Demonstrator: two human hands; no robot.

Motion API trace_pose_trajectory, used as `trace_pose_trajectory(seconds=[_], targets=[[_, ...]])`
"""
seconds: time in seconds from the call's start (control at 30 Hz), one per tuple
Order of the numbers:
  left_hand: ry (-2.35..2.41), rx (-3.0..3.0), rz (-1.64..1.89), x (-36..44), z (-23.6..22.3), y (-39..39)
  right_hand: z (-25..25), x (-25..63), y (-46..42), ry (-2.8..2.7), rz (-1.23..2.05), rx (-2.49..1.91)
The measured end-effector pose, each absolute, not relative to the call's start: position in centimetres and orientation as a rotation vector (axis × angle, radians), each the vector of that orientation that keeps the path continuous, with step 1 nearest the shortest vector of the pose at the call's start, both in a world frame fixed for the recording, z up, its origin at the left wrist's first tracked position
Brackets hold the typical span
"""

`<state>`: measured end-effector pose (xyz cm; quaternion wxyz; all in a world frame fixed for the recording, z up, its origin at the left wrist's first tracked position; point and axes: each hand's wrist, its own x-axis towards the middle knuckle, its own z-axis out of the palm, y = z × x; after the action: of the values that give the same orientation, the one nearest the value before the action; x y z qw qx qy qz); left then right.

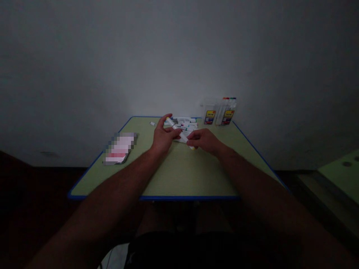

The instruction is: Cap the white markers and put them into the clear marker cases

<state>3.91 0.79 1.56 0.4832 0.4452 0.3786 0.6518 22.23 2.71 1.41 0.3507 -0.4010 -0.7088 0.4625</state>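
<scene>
Both my hands hold one white marker (179, 133) above the middle of a light green table (174, 175). My left hand (164, 136) grips the marker's upper end, thumb and fingers closed around it. My right hand (203, 140) pinches the lower end, where a yellowish tip shows. Just behind my hands lies a heap of several white markers (183, 122) with coloured caps. A small white cap (152, 123) lies alone to the left of the heap.
Two clear marker boxes (220, 112) with yellow labels stand at the table's far right corner, one with markers in it. A blurred-out flat object (120, 148) lies at the table's left. The table has a blue rim and stands against a grey wall. Another green surface (340, 173) shows at right.
</scene>
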Motion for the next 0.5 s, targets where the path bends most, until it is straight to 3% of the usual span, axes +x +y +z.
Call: trace_pose_trajectory(seconds=[0.5], targets=[[0.919, 1.093, 1.579, 3.86, 1.89, 0.78, 1.91, 21.98, 2.06, -1.804, 1.174, -1.052]])
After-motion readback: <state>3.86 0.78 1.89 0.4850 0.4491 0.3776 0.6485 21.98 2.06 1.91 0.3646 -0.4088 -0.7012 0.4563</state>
